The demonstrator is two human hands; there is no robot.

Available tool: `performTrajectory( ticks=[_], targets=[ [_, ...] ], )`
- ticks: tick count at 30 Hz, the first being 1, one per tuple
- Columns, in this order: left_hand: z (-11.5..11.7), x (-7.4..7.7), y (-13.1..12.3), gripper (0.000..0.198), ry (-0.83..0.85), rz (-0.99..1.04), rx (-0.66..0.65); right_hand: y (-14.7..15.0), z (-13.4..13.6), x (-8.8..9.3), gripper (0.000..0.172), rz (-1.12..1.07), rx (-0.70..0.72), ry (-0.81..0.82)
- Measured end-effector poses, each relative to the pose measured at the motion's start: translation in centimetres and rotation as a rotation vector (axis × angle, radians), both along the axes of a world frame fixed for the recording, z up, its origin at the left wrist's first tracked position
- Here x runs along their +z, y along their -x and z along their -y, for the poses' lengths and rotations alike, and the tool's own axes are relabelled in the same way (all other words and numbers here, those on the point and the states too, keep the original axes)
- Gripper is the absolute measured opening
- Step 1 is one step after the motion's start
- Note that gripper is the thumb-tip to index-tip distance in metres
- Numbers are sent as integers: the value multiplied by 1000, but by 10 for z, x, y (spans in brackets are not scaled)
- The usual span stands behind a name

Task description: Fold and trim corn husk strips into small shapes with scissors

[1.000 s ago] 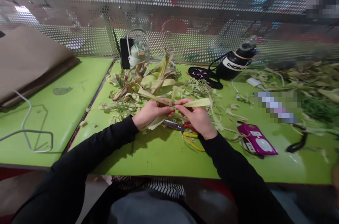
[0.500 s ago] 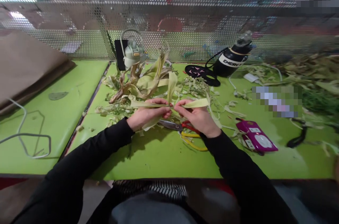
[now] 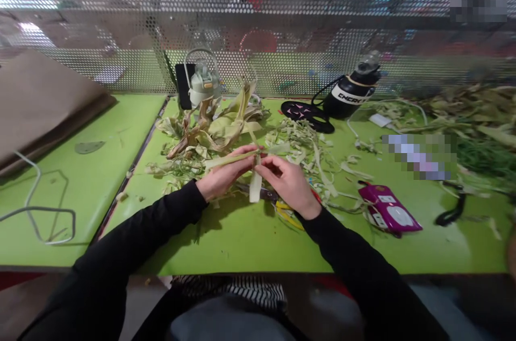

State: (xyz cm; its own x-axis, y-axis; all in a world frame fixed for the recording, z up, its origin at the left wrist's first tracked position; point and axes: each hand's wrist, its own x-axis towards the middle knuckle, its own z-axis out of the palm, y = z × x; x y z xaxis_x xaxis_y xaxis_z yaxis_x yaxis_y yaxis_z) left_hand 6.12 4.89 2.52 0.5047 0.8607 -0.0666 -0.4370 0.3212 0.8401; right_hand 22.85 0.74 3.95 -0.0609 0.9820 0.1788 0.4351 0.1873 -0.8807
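Pale corn husk strips [image 3: 255, 185] meet in a cross between my hands, one strip hanging down and others pointing left, right and away. My left hand [image 3: 228, 170] is closed on the strips from the left side. From the right, my right hand [image 3: 289, 180] pinches near the crossing point, at the top of the hanging strip. Scissors with red and yellow handles [image 3: 288, 216] lie on the table under my right hand, partly hidden by it. Just beyond my hands is a heap of dried corn husks [image 3: 217, 129], with thin husk shreds [image 3: 300, 134] to its right.
A pale green bottle [image 3: 203, 86] and a dark phone [image 3: 183, 86] stand behind the husks. A black bottle [image 3: 349, 95] leans at the back right. A purple box [image 3: 391, 209] and a cable lie to the right, brown paper [image 3: 44, 104] at the left. Perforated metal screen [image 3: 282, 35] behind.
The husk strips have turned: one now hangs down toward me, and the strip that stood upright leans away. My right hand has moved slightly left, covering more of the scissors.
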Motion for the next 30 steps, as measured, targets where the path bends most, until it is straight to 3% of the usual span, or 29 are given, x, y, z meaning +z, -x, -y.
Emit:
performTrajectory(
  ticks=[6,11,17,23,25,30],
  targets=[
    [-9,-8,6,24,19,45,-66,1,1,-2,18,-300,27,186],
    [-15,-8,10,34,5,-6,-48,-2,1,2,16,-191,22,140],
    [0,8,6,29,-358,-80,-29,-11,10,15,31,84,70,-8],
    [16,28,12,29,-756,-263,88,-6,22,25,22,151,61,-233],
    [18,30,13,27,-739,-312,115,-2,24,25,20,181,52,-247],
    [18,29,10,28,-447,-256,89,3,28,26,13,214,51,-245]
  ],
)
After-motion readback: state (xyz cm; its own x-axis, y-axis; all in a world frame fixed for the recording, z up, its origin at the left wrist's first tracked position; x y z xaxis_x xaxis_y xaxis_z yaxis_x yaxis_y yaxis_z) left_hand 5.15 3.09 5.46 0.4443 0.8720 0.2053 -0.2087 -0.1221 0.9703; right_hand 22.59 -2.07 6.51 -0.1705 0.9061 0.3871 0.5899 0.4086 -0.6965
